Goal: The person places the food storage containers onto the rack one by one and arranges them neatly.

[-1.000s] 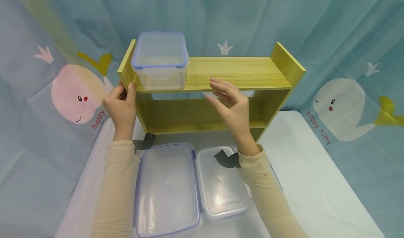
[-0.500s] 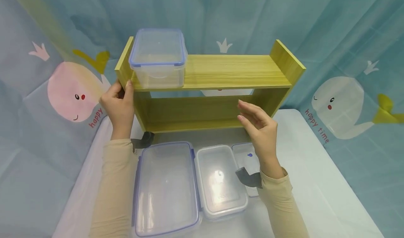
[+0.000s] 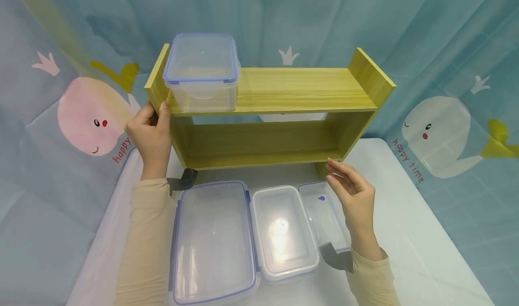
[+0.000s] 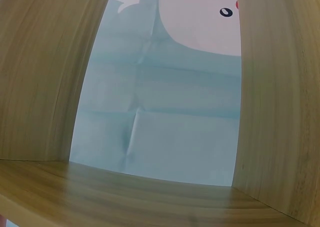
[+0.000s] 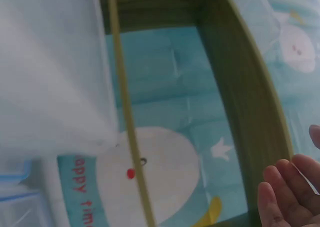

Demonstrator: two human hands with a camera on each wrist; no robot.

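My left hand (image 3: 150,132) grips the left side panel of a wooden shelf (image 3: 304,89), thumb at the front edge, with the other fingers partly hidden. Just beside it on the top board stands a square clear food container (image 3: 202,65) with a blue-rimmed lid. My right hand (image 3: 354,193) hovers over a small clear food container (image 3: 328,220) at the right, fingers loosely bent and holding nothing. In the right wrist view its fingertips (image 5: 287,182) show at the lower right. Only the shelf's boards (image 4: 150,194) and the curtain fill the left wrist view.
A large blue-rimmed container (image 3: 215,247) and a white-lidded one (image 3: 284,234) lie on the white table (image 3: 417,234), in front of the shelf. A printed blue curtain (image 3: 324,22) hangs behind and at both sides.
My right hand has moved down and to the right, from in front of the top board to above the small container. My left hand stays on the shelf's side panel.
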